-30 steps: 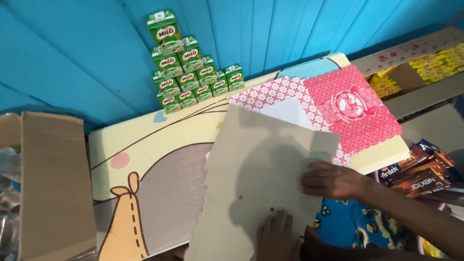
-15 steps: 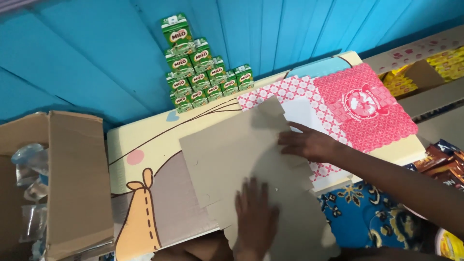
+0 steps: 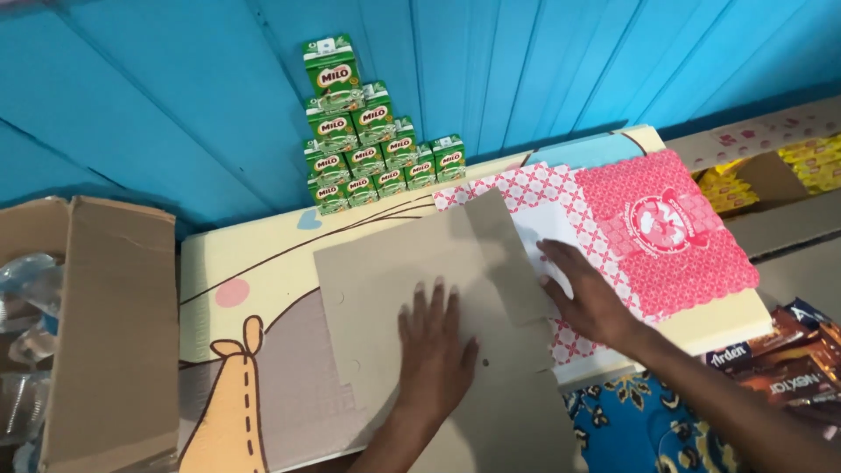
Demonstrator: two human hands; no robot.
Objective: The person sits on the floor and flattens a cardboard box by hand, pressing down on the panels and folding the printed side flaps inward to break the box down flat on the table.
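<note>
Blue plank wall (image 3: 543, 79) behind; work surface a cream cartoon-printed board (image 3: 263, 263) laid flat below it

Item in hand: flattened brown cardboard sheet (image 3: 394, 271), lying flat on the board, centre of view, one flap reaching up toward the wall, lower end running out of frame. Unfolded throughout; no side raised, no crease closed, no tape or glue seen. Judged at an early stage: laid out and pressed flat, all folding and forming left to do

Left hand (image 3: 435, 346): open, fingers spread, palm down on the sheet's middle, pressing, gripping nothing. Right hand (image 3: 591, 298): open, flat, palm down at the sheet's right edge, fingers lying over onto the pink and white patterned sheet (image 3: 666, 228) just beside and partly under the cardboard

Surroundings: stack of green drink cartons (image 3: 368, 140) piled as a pyramid against the wall, near the flap's top, not touching it. Open cardboard box (image 3: 109, 333) at left, well apart, clear plastic bottles (image 3: 22, 289) beside it. Brown snack packets (image 3: 788, 350) at lower right, yellow packets (image 3: 810, 162) in a box at upper right. Blue patterned cloth (image 3: 631, 420) below the right forearm

Obstructions: patterned sheet overlapping on the right; carton stack close to the upper flap
</note>
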